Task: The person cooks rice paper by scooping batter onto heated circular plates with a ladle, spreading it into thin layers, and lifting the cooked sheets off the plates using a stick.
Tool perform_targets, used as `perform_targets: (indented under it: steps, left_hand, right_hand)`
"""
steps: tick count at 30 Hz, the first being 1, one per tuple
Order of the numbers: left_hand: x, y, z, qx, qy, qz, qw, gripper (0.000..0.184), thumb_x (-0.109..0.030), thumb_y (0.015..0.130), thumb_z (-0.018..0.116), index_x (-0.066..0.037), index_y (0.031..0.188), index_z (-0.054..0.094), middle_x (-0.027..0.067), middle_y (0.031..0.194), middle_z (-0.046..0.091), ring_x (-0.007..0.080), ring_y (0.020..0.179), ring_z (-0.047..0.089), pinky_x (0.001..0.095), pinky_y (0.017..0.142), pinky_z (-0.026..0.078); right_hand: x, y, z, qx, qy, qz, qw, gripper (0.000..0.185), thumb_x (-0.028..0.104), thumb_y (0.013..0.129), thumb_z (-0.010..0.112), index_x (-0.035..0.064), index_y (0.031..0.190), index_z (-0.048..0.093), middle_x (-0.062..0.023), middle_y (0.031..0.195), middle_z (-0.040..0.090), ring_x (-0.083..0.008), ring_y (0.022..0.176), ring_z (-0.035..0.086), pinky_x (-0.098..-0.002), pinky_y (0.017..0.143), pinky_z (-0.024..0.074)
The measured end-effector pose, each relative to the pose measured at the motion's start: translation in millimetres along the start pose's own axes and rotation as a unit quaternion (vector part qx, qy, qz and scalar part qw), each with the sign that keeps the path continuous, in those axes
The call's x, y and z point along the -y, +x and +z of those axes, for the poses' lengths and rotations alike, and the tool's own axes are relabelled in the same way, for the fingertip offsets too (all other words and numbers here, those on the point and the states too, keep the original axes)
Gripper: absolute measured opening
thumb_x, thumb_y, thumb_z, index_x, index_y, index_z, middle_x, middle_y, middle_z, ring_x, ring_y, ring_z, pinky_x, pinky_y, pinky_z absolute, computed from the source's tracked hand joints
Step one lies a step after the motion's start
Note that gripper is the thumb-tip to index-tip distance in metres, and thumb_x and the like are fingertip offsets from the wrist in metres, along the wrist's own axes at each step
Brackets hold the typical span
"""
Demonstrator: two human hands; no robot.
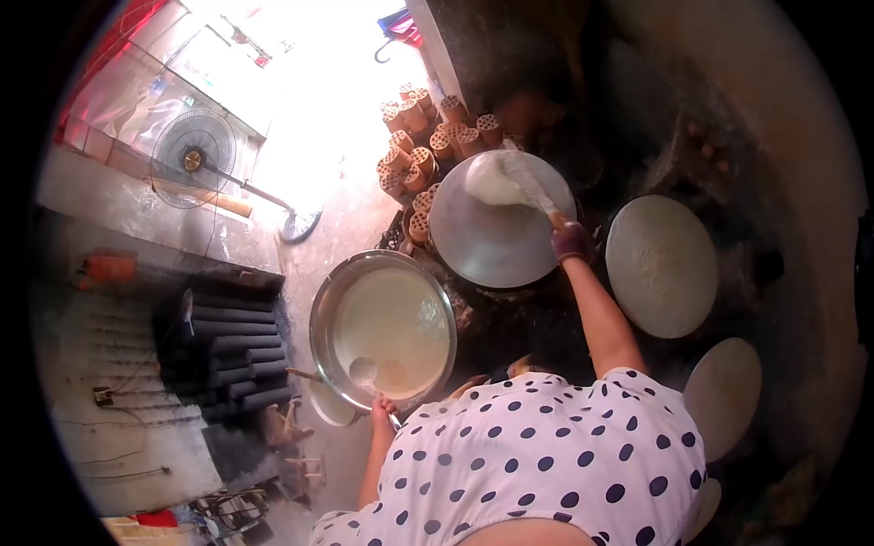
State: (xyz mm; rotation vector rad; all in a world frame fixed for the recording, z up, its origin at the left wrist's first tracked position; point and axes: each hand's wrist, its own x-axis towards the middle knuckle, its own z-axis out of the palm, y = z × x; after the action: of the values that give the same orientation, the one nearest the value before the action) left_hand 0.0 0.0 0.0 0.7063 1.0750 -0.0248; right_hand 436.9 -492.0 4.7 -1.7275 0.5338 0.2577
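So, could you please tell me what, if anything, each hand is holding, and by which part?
The right hand holds a white-coated tool by its wooden handle; the left hand holds a ladle by its handle.

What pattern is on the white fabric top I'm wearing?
The white fabric top has dark polka dots; it shows best in the head view.

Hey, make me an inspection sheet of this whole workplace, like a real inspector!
Surface: round plate, white mass on its far part.
Job's things: wide metal bowl of pale liquid, ladle in it; pale tool at the plate.
Clutter: holed orange-brown cylinders heaped beyond the bowl; dark cylinders stacked at left.
Grip: left hand closed on the ladle's handle; gloved right hand closed on the tool's handle.
Cables: thin wire, lower left.
Surroundings: standing fan, upper left; pale discs at right.
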Motion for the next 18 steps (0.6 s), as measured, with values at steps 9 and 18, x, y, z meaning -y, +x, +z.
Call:
perform_targets:
  steps: [9, 18]
  left_hand:
    - [3, -23, 36, -0.052, -0.027, -0.02, 0.998, 0.036, -0.024, 0.097, 0.043, -0.019, 0.062, 0.036, -0.0097, 0.046, 0.029, 0.0043, 0.037, 0.031, 0.0221, 0.036, 0.025]
    - [5, -29, 27, -0.018, -0.048, 0.001, 0.999, 0.023, -0.024, 0.096, 0.045, -0.017, 0.075, 0.043, -0.0074, 0.053, 0.034, 0.0061, 0.04, 0.034, 0.0244, 0.038, 0.032]
  right_hand:
    - [51, -35, 21, 0.085, -0.329, -0.194, 0.92, 0.036, 0.027, 0.082, 0.061, 0.0197, 0.117, 0.062, -0.0122, 0.112, 0.064, -0.0315, 0.095, 0.064, -0.0381, 0.082, 0.0504]
    - [47, -25, 41, 0.017, -0.37, -0.19, 0.909, 0.038, 0.033, 0.079, 0.065, 0.0251, 0.116, 0.063, -0.0159, 0.108, 0.064, -0.0342, 0.099, 0.061, -0.0393, 0.085, 0.0475]
